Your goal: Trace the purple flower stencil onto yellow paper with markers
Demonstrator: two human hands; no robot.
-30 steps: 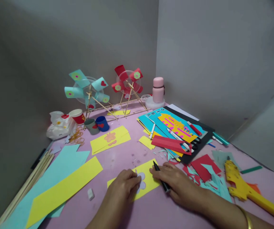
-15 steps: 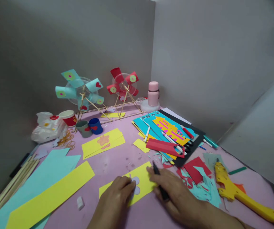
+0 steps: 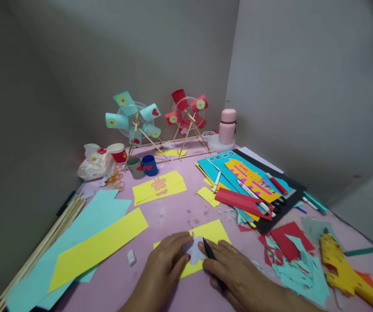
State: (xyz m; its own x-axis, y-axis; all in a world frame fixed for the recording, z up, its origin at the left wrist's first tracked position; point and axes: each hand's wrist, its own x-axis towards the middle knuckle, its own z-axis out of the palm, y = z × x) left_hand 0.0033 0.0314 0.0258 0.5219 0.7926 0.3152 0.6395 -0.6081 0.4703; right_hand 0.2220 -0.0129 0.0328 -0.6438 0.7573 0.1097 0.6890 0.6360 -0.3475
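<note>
A yellow paper strip [image 3: 218,229] lies flat in front of me with a pale lavender butterfly-like paper cutout [image 3: 195,251] on top of it. My left hand [image 3: 168,262] holds the cutout's left side down, its fingers bent and close together. In my right hand [image 3: 235,266] is a black pen [image 3: 209,249], its tip beside the cutout's right edge. The right fingertips also touch the cutout and the yellow paper. Parts of the cutout are covered by my fingers.
Beyond lie a yellow paper with an orange butterfly [image 3: 158,185], paper cups and two pinwheel models [image 3: 136,119]. On the right are markers, scissors under red paper [image 3: 238,200], scraps and a yellow glue gun [image 3: 338,268]. At left are cyan sheets, wooden sticks [image 3: 50,242] and an eraser [image 3: 131,257].
The view has turned left, so everything sits further right. My right hand with the pen has come in against the cutout, and the pen tip is now at its edge.
</note>
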